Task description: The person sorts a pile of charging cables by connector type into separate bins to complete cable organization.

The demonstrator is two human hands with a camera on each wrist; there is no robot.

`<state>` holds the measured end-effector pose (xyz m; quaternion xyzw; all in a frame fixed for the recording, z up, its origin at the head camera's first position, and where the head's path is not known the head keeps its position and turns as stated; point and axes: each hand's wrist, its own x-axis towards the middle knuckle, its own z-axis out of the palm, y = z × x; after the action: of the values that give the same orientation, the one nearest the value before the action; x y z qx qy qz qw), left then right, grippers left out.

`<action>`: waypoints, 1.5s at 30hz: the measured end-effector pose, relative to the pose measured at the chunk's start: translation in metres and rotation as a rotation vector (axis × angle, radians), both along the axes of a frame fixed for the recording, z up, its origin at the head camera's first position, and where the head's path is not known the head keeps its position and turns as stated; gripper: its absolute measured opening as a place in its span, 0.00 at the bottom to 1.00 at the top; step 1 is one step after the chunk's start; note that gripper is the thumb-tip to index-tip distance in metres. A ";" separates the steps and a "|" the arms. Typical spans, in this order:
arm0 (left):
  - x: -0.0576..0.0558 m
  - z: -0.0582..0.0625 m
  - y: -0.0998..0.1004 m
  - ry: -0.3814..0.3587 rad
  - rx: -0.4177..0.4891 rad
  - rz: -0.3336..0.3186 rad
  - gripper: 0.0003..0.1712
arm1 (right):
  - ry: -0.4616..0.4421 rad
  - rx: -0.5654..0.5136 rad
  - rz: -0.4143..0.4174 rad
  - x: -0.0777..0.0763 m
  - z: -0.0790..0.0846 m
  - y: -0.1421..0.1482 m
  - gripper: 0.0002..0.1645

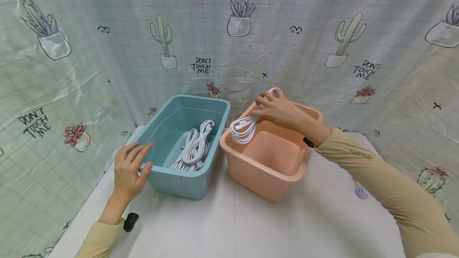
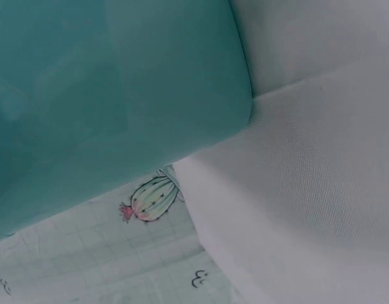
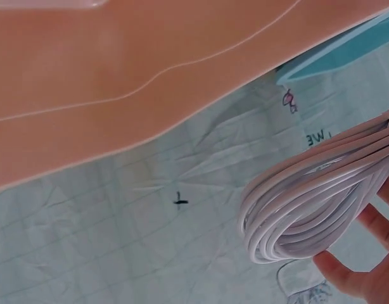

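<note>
My right hand grips a coiled white cable over the left part of the orange bin. In the right wrist view, one looped end of this coiled cable hangs beside the fingers, which curl behind it. At the near left corner of the blue bin, my left hand has its fingers loosely spread at the rim. Several coiled white cables lie in a pile along the right side of the blue bin. The left wrist view shows only the blue bin's outer wall, without the hand.
Both bins stand side by side on a white table. A purple cable lies at the table's right, partly behind my right sleeve. A curtain with cactus prints hangs behind and around the table.
</note>
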<state>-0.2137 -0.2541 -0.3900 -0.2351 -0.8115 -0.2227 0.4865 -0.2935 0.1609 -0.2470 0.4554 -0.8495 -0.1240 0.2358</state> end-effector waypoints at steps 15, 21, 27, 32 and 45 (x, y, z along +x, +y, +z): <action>-0.001 0.002 0.001 0.009 0.009 -0.007 0.36 | 0.088 0.074 0.092 -0.009 0.002 -0.056 0.14; -0.001 0.002 0.003 0.005 0.009 -0.011 0.36 | 0.088 0.103 0.083 -0.012 0.005 -0.074 0.14; -0.002 0.003 0.003 -0.005 0.006 -0.007 0.36 | 0.138 0.118 0.117 -0.020 0.009 -0.091 0.16; -0.002 0.002 0.003 -0.006 0.009 -0.006 0.35 | 0.122 0.158 0.133 -0.023 0.011 -0.109 0.17; 0.000 0.001 0.002 0.001 0.013 0.003 0.35 | 0.188 0.279 0.145 -0.030 0.013 -0.150 0.19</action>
<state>-0.2139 -0.2524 -0.3890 -0.2306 -0.8101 -0.2271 0.4888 -0.3237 0.0106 -0.2340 0.5301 -0.7632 -0.2654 0.2571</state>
